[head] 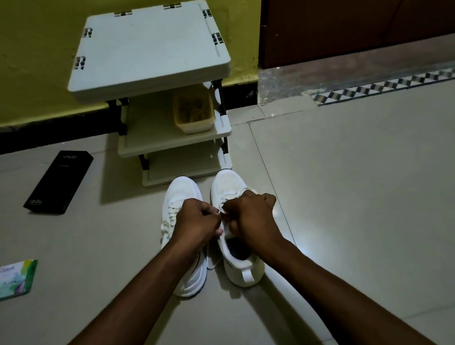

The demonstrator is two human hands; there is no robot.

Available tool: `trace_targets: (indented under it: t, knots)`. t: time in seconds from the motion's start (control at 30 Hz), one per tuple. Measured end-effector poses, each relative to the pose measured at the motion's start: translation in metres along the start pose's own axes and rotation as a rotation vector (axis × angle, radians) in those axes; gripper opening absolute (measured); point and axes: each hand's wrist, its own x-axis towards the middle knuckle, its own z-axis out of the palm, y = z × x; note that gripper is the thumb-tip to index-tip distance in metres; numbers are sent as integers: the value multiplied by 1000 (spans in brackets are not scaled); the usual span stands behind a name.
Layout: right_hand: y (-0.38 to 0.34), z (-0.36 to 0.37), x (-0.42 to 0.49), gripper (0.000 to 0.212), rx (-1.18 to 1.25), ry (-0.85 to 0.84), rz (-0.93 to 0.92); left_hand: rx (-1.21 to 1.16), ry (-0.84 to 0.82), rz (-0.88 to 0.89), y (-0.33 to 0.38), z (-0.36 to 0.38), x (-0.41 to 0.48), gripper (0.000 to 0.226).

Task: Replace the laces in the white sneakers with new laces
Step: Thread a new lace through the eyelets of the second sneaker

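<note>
White sneakers [181, 191] stand side by side on the pale tiled floor [355, 191] straight ahead of you, toes pointing away and heels toward you.

At the far left, near you, a small green-and-white carton [14, 280] lies flat on the floor. Farther off and a little to the right lies a long black box [59, 182], well apart from the shoes. Next comes a low shelf rack [147, 49] against the yellow wall [28, 64]. A yellowish tub [194, 113] sits on the right side of its middle shelf. The toes of the shoes sit just in front of the lowest shelf.

The left sneaker [170, 218] is laced, and your left forearm crosses over its heel. Your left hand [197, 219] reaches across to the other shoe, fingers curled and pinching a white lace [221, 212]. Your right hand [247, 213] is close against it, almost touching, and pinches the same lace over the tongue of the right sneaker [227, 183]. Both hands are together and clamped on that lace. A loose length of it trails down between the two shoes. The right sneaker's dark opening and heel tab face you.

Far right, a brown door [357, 12] stands above a strip of patterned tiles [389, 85].
</note>
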Motion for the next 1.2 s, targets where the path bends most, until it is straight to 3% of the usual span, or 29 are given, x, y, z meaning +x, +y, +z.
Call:
trace_targets:
  t: [0.13, 0.27, 0.47, 0.53, 0.63, 0.7, 0.87, 1.03, 1.2]
  knots:
    - [2, 0, 0, 10, -38, 64, 15, -15, -6, 3, -2, -1, 1, 16]
    - [-3, 9, -4, 16, -161, 104, 12, -52, -1, -7, 0, 0, -1, 20]
    - [-6, 12, -7, 22, -160, 126, 52, -70, -7, -4, -1, -1, -2, 20]
    - [-1, 16, -2, 7, -61, 89, 116, -65, -11, 6, -1, 0, -3, 20]
    - [5, 19, 8, 27, 362, 29, 404, -38, -12, 40, -2, 1, -5, 23]
    - [5, 17, 10, 37, 450, 45, 432, -51, -13, 58, -4, 2, -6, 26]
    - [1, 12, 5, 34, 104, 44, 119, -94, -4, 44, -9, 1, -5, 27]
    - [1, 9, 1, 17, -86, 58, 31, -100, 7, 39, -9, 1, -4, 26]
    - [-2, 19, -4, 28, -341, 129, -8, -117, -58, 91, -11, 0, -2, 21]
